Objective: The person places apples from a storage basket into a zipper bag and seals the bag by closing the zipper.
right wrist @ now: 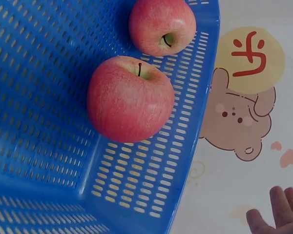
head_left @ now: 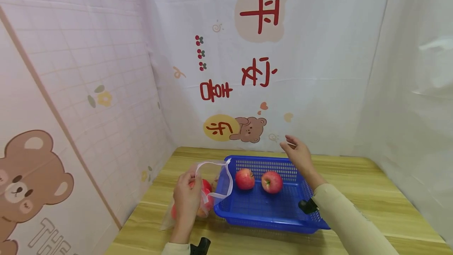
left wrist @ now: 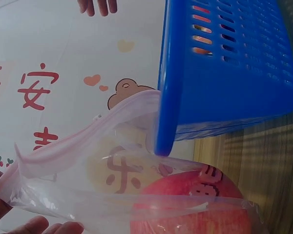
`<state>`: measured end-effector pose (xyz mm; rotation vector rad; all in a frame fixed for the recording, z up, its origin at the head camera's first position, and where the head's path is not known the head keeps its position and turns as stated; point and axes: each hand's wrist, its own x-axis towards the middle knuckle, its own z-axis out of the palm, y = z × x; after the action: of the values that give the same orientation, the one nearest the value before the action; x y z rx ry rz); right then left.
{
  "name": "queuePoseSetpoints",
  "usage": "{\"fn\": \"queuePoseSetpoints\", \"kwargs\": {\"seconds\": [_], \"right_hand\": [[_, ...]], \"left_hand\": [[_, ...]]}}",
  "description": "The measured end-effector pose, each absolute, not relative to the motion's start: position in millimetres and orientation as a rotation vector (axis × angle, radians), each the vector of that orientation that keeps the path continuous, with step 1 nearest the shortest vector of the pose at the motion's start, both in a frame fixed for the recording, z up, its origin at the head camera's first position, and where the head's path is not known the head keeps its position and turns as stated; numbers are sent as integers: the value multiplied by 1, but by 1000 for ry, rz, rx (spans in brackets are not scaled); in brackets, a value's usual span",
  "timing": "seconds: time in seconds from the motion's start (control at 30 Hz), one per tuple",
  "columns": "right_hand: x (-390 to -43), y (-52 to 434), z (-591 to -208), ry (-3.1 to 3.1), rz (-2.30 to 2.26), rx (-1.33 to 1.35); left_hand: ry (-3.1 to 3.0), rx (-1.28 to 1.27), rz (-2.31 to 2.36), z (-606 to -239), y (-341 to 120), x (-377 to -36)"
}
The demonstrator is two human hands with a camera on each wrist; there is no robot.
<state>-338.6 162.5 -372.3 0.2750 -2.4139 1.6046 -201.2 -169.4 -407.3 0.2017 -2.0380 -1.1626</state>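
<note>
Bag (head_left: 198, 202) gripped by left hand (head_left: 186, 200); right hand (head_left: 300, 156) above basket (head_left: 262, 211)

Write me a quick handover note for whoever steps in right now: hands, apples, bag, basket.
Left hand grips the clear plastic bag at the basket's left edge, its mouth held open; at least one red apple is inside.
Right hand is open and empty, raised over the far rim of the blue basket.
Two red apples lie loose in the basket: left apple, right apple.
Done: some fruit is in the bag.
Left: probably the two basket apples, if all are meant for the bag.
</note>
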Motion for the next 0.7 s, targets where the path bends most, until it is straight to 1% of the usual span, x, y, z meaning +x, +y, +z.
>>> {"fn": "queuePoseSetpoints", "kwargs": {"seconds": [0.4, 0.7], "right_hand": [[-358, 152, -394, -2443, 1663, 489], [-364, 149, -416, -2636, 1690, 494]], "left_hand": [[-2006, 166, -1164, -410, -168, -204], [-2001, 167, -1144, -410, -169, -204]]}}
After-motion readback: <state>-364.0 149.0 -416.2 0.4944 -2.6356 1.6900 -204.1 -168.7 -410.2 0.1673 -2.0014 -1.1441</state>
